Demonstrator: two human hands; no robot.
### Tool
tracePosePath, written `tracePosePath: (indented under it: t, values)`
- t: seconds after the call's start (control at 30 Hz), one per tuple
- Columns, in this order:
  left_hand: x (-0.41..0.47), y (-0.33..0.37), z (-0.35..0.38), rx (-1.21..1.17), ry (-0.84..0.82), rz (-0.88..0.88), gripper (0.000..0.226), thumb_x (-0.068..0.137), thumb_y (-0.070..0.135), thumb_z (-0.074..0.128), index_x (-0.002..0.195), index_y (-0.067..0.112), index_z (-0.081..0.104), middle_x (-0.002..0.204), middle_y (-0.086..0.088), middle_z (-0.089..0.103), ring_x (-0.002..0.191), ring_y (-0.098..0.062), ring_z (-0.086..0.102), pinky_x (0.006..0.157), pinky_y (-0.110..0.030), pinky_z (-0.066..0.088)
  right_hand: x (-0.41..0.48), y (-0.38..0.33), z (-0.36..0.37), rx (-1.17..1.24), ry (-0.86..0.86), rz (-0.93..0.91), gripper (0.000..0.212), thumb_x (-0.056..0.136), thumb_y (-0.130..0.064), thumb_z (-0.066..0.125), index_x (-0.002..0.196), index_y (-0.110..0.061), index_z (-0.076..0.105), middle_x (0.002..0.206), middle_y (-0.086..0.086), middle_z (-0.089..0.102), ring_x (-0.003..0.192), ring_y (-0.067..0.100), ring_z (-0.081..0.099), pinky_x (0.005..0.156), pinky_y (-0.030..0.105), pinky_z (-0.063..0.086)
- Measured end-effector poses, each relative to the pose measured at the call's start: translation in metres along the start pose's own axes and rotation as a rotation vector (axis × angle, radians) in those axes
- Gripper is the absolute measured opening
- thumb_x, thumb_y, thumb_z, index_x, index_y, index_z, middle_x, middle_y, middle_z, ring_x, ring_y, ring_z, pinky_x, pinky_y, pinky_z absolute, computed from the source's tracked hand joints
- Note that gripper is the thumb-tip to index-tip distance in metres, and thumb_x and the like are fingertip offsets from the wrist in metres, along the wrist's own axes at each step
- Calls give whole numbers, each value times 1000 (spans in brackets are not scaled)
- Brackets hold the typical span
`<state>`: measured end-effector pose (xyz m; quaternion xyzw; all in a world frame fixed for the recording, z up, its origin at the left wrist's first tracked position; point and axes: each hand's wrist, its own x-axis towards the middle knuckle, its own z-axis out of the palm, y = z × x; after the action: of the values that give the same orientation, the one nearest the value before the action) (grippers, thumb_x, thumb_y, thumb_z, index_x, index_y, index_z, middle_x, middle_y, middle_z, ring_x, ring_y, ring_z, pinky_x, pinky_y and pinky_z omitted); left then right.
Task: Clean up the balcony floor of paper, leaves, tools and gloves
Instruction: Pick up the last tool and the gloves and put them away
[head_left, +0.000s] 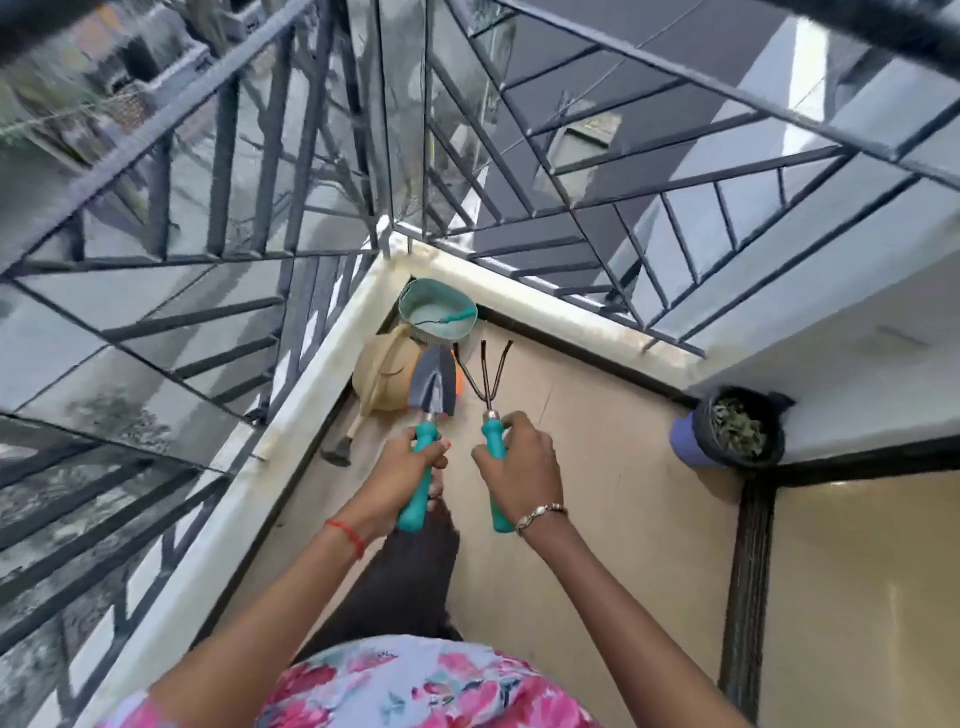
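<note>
**A:** What have the hands got?

**B:** One tool each. The left hand (415, 461) is wrapped round the teal grip of a trowel (432, 383). The right hand (519, 462) is curled round the same kind of grip on a three-pronged hand rake (485, 375). The hands are side by side but not touching, and both tools are held clear of the floor (597, 493) with their heads pointing away from the person.

**A:** How will they handle?

**B:** I'd judge them stiff, light and unlikely to break. The metal ends are the hazard, since the trowel has an edge and the rake has sharp tips. Taking them mid-handle, as they are held here, looks right.

**A:** What's the count?

**B:** Two tools are in the hands. A third teal handle (457, 315) lies in the teal tub (415, 301) just beyond them in the corner. One hammer (343, 446) is on the floor to the left of the left hand.

**A:** Any gloves, paper or leaves?

**B:** One tan cloth thing (384, 371) sits beyond the left hand, with a scrap of orange (460, 387) behind the trowel blade. I cannot tell whether either is a glove. One pot (685, 439) well right of the right hand holds dry leaves (740, 428). I see no loose paper.
</note>
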<state>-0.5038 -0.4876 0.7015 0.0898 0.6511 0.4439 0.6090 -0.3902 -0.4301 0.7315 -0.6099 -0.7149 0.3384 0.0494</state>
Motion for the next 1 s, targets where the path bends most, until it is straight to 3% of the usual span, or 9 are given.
tracePosePath:
  t: [0.2, 0.43, 0.6, 0.7, 0.8, 0.9, 1.0]
  values:
    - [94, 64, 11, 14, 89, -19, 15, 96, 11, 48, 82, 16, 45, 71, -3, 47, 36, -9, 42, 33, -16, 35, 109, -23, -11, -41, -50, -8, 38, 83, -29, 59, 115, -9, 52, 105, 14, 59, 100, 30, 54, 77, 32, 42]
    - [167, 132, 20, -66, 299, 25, 22, 95, 10, 50, 75, 19, 49, 55, -1, 50, 37, -5, 43, 32, -14, 34, 227, -47, -23, -83, -129, -31, 35, 83, -23, 59, 114, -9, 54, 101, 15, 61, 98, 31, 54, 71, 31, 40]
    - [223, 164, 23, -114, 446, -11, 26, 97, 11, 48, 73, 20, 45, 65, -4, 45, 32, 2, 46, 35, -12, 35, 312, -56, -27, -117, -211, -120, 39, 81, -22, 61, 118, -10, 56, 97, 16, 63, 89, 31, 58, 68, 29, 41]
    - [257, 184, 30, -151, 505, 14, 24, 98, 11, 45, 77, 24, 45, 70, -1, 46, 50, -6, 49, 39, -8, 36, 364, -57, -27, -163, -279, -165, 33, 81, -17, 59, 112, -6, 58, 91, 19, 63, 84, 33, 59, 63, 29, 38]
    - [297, 196, 41, -119, 565, 15, 13, 98, 15, 45, 86, 21, 46, 72, -1, 45, 60, -10, 41, 51, -19, 38, 414, -54, -22, -224, -359, -217, 29, 84, -17, 56, 111, -4, 58, 93, 21, 61, 87, 34, 58, 66, 33, 43]
    - [352, 193, 50, -99, 630, -35, 20, 99, 20, 45, 78, 21, 44, 69, -3, 43, 59, -14, 40, 56, -28, 33, 467, -44, -4, -268, -413, -259, 29, 87, -16, 54, 113, -3, 57, 97, 22, 61, 90, 35, 58, 73, 37, 46]
    - [407, 177, 54, -96, 639, -66, 10, 99, 20, 44, 90, 17, 47, 72, -4, 46, 62, -16, 42, 63, -30, 36, 515, -25, 35, -301, -449, -290, 28, 88, -15, 54, 112, -3, 57, 97, 21, 62, 89, 35, 60, 74, 37, 48]
